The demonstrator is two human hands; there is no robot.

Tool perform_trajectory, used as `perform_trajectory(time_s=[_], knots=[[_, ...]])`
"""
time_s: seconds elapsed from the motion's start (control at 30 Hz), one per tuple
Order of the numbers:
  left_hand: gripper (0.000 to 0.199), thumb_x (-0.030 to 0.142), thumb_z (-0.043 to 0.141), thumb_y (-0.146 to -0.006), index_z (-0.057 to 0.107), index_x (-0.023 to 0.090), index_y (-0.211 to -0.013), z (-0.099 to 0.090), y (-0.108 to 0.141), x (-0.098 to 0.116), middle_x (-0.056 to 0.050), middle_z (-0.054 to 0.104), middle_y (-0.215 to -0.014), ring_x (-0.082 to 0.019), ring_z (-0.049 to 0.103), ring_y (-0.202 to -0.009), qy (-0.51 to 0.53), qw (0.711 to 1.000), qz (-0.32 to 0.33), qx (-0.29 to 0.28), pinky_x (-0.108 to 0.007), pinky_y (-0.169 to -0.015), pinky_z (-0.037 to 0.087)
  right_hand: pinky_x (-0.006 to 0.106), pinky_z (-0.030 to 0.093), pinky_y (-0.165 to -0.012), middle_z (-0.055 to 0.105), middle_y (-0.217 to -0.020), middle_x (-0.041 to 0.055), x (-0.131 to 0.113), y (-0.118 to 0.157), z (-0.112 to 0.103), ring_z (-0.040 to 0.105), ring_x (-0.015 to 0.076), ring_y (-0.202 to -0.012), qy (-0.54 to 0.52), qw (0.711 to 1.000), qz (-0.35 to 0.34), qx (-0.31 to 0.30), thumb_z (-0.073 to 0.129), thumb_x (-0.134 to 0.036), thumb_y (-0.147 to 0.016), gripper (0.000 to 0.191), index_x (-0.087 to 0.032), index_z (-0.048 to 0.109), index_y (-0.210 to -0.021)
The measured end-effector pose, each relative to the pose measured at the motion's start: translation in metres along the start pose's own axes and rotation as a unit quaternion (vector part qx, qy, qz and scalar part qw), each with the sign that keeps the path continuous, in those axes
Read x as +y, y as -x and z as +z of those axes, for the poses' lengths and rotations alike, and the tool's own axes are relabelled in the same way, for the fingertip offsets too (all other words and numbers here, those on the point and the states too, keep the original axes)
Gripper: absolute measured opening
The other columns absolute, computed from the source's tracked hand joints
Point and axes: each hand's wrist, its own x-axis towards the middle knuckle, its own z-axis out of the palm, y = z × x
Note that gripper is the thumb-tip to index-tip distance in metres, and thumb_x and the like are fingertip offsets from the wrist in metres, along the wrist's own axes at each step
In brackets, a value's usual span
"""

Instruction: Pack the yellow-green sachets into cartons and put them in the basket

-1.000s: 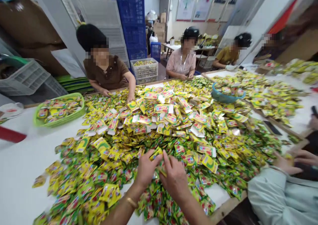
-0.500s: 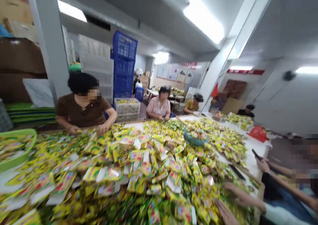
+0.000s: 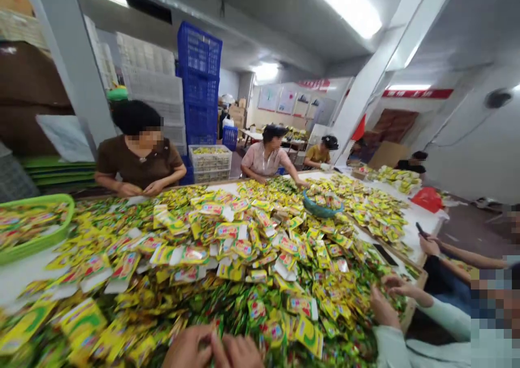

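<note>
Packets [image 3: 28,224] lie in green basket [image 3: 36,244], blue basket [image 3: 323,211] and white crate [image 3: 211,165]; left hand [image 3: 189,347] is beside right hand [image 3: 242,352]; I cannot tell their grip.

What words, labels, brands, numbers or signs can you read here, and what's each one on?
No text reads clearly.
Small flat yellow-and-green packets: printing too small and blurred.
Long red wall banner at right: pale characters, too blurred.
Red-and-white sign at the back: too blurred.
Rectangular white wall posters: too small.
</note>
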Motion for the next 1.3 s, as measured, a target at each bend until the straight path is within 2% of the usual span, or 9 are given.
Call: perform_trajectory(time_s=[0.17,0.33,0.53,0.63,0.8,0.87,1.0,1.13,1.3], knots=[[0.036,0.021,0.053,-0.06,0.064,0.017,-0.094,-0.013,0.012,0.021,-0.001,0.064,-0.077,-0.016,0.054,-0.071,0.177,0.984,0.003,-0.021,-0.025,-0.066,0.044,0.036,0.049,-0.067,0.062,-0.099,0.0136,-0.012,-0.001,-0.009,0.058,0.0225,-0.083,-0.049,0.996,0.071,-0.036,0.044,-0.022,-0.081,0.063,-0.008,0.029,-0.141],[0.013,0.01,0.053,-0.062,0.062,0.016,-0.069,0.009,0.02,0.013,0.006,0.044,-0.054,-0.01,0.037,-0.053,0.087,0.993,-0.039,0.071,-0.021,-0.053,0.032,0.038,0.046,-0.075,0.061,-0.103,0.0134,-0.012,0.01,-0.007,0.056,0.0228,-0.088,-0.067,0.993,0.055,-0.083,0.045,-0.028,-0.085,0.062,-0.012,0.027,-0.142],[0.023,0.008,0.047,-0.064,0.057,0.016,-0.083,0.024,0.023,-0.002,0.006,0.045,-0.055,-0.009,0.039,-0.052,0.209,0.975,-0.07,0.015,-0.019,-0.05,0.029,0.036,0.046,-0.076,0.061,-0.105,0.0136,-0.03,0.024,0.005,0.055,0.0219,-0.091,-0.084,0.991,0.077,-0.076,0.042,-0.035,-0.089,0.066,-0.01,0.018,-0.145],[0.009,0.008,0.048,-0.062,0.047,0.017,-0.061,0.027,0.022,-0.011,0.006,0.042,-0.054,-0.008,0.037,-0.053,0.162,0.98,-0.091,0.075,-0.019,-0.051,0.027,0.036,0.045,-0.075,0.061,-0.105,0.0139,-0.038,0.025,0.01,0.056,0.0222,-0.089,-0.098,0.988,0.065,-0.098,0.04,-0.033,-0.09,0.063,-0.011,0.018,-0.145],[0.016,0.009,0.042,-0.067,0.041,0.017,-0.054,0.022,0.023,-0.012,0.007,0.035,-0.052,-0.008,0.03,-0.05,0.208,0.974,-0.077,-0.054,-0.02,-0.049,0.025,0.035,0.046,-0.073,0.061,-0.106,0.0143,-0.04,0.028,0.019,0.056,0.0214,-0.087,-0.113,0.987,0.079,-0.079,0.038,-0.035,-0.091,0.062,-0.01,0.02,-0.144],[0.019,0.009,0.041,-0.069,0.044,0.017,-0.052,0.017,0.027,-0.01,0.005,0.038,-0.052,-0.009,0.032,-0.052,0.166,0.984,-0.048,-0.038,-0.021,-0.052,0.027,0.035,0.047,-0.073,0.061,-0.106,0.0143,-0.039,0.029,0.022,0.056,0.0214,-0.088,-0.115,0.988,0.081,-0.068,0.041,-0.035,-0.09,0.063,-0.01,0.02,-0.145],[0.024,0.008,0.041,-0.071,0.062,0.017,-0.077,0.02,0.031,-0.014,0.004,0.047,-0.057,-0.011,0.037,-0.054,0.115,0.991,-0.061,0.015,-0.021,-0.052,0.029,0.036,0.047,-0.074,0.061,-0.11,0.0147,-0.045,0.028,0.03,0.056,0.0223,-0.09,-0.109,0.986,0.103,-0.076,0.041,-0.032,-0.09,0.065,-0.01,0.016,-0.145],[0.043,0.001,0.043,-0.066,0.055,0.015,-0.105,0.037,0.025,-0.022,0.006,0.045,-0.057,-0.01,0.038,-0.052,0.162,0.981,-0.103,-0.023,-0.019,-0.049,0.03,0.037,0.047,-0.073,0.06,-0.109,0.015,-0.049,0.027,0.04,0.056,0.0227,-0.087,-0.098,0.985,0.122,-0.066,0.034,-0.028,-0.092,0.061,-0.012,0.012,-0.146],[0.02,0.01,0.044,-0.076,0.063,0.016,-0.08,0.01,-0.004,-0.014,0.001,0.058,-0.064,-0.012,0.05,-0.058,0.04,0.997,-0.038,-0.05,-0.022,-0.056,0.039,0.036,0.048,-0.071,0.061,-0.104,0.0154,-0.045,0.05,0.044,0.057,0.0234,-0.087,-0.097,0.98,0.159,-0.067,0.034,-0.039,-0.092,0.063,-0.011,0.015,-0.146]])
